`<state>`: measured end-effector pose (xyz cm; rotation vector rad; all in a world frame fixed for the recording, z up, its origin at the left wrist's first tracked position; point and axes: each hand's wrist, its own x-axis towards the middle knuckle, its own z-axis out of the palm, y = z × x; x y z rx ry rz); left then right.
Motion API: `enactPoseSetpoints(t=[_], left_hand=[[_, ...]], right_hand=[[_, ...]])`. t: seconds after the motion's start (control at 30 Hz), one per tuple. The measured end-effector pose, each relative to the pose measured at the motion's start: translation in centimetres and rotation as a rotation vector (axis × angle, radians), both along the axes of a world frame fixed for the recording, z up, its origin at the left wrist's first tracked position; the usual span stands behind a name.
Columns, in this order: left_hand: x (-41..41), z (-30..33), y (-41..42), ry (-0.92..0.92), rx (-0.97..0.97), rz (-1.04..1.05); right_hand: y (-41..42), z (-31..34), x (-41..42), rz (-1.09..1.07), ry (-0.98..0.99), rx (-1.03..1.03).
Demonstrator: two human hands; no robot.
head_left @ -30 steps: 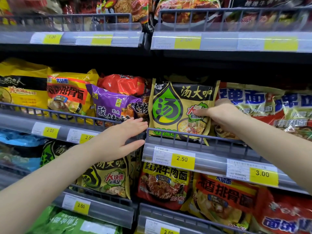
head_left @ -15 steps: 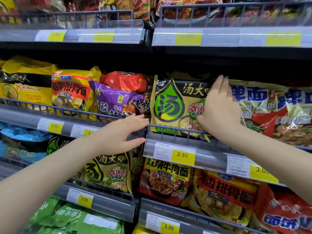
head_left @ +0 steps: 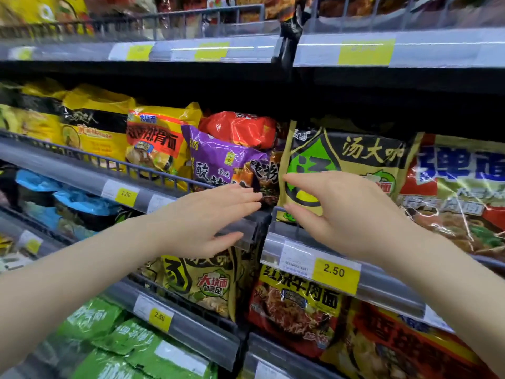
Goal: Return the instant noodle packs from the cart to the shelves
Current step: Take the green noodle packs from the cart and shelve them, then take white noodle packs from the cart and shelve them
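An olive-and-black noodle pack with a green drop logo (head_left: 352, 157) stands upright on the middle shelf behind its wire rail (head_left: 276, 214). My right hand (head_left: 347, 212) hovers in front of its lower half, fingers spread, thumb and forefinger apart near the pack's left edge, holding nothing. My left hand (head_left: 202, 222) is open, fingers straight, resting against the shelf's front strip just left of the pack, below a purple noodle pack (head_left: 218, 157). The cart is out of view.
Yellow packs (head_left: 158, 140) and a red pack (head_left: 240, 127) fill the middle shelf's left part; a red-and-cream pack (head_left: 459, 184) stands at the right. Lower shelves hold olive, red, green and blue packs. Yellow price tags (head_left: 334, 270) line the rails. An upper shelf (head_left: 366, 50) overhangs.
My right hand has come off the olive pack's right edge and moved left and down in front of it. The left hand stayed on the rail. The view shifted right and down a little.
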<state>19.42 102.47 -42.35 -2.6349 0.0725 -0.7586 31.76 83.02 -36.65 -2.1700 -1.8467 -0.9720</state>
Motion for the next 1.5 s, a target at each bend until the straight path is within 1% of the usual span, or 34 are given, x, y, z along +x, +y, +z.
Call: enactPoseSetpoints(t=[0.13, 0.2, 0.27, 0.4, 0.53, 0.67, 0.73, 0.83, 0.9, 0.97, 1.1, 1.17, 1.27, 1.4, 1.5], left_hand=[[-2.3, 2.1, 0.7, 0.059, -0.009, 0.022], [-3.8, 3.2, 1.5, 0.099, 0.006, 0.047], [-5.8, 4.7, 2.4, 0.15, 0.011, 0.094], [-10.6, 8.6, 4.0, 0.205, -0.089, 0.229], [-15.5, 14.1, 4.0, 0.227, -0.133, 0.354], [-20.4, 20.8, 3.0, 0.268, -0.229, 0.51], [-22.9, 24.8, 2.0, 0.255, -0.259, 0.587], [-26.5, 31.1, -0.3, 0.221, -0.284, 0.69], [-29.1, 34.7, -2.0, 0.187, -0.324, 0.757], [-31.6, 37.5, -4.0, 0.14, -0.39, 0.848], [-36.4, 41.1, -9.2, 0.077, -0.398, 1.035], [-38.7, 42.3, -12.2, 0.05, -0.406, 1.138], [-42.2, 43.1, -17.0, 0.077, -0.446, 1.313], [-47.0, 42.7, -23.9, 0.052, -0.477, 1.487], [-50.6, 41.7, -29.4, 0.051, -0.511, 1.609]], right_hand=[[3.2, 1.9, -0.4, 0.128, -0.036, 0.028], [5.0, 2.7, -0.8, 0.145, -0.067, 0.052], [6.5, 3.7, -1.5, 0.147, -0.066, 0.032], [8.1, 7.1, -4.3, 0.183, -0.043, -0.005], [9.5, 11.9, -7.0, 0.268, -0.01, -0.141], [10.1, 18.3, -9.5, 0.374, 0.053, -0.309], [10.6, 21.7, -10.7, 0.411, 0.095, -0.398], [11.4, 26.7, -12.4, 0.46, 0.133, -0.454], [11.9, 30.0, -13.8, 0.506, 0.154, -0.443], [12.2, 32.9, -15.4, 0.557, 0.178, -0.426], [11.8, 37.2, -20.0, 0.69, 0.16, -0.406], [11.3, 38.4, -22.6, 0.763, 0.148, -0.418], [10.2, 39.0, -27.0, 0.902, 0.138, -0.402], [7.7, 38.3, -33.6, 1.075, 0.119, -0.419], [5.2, 37.2, -38.8, 1.171, 0.082, -0.489]])
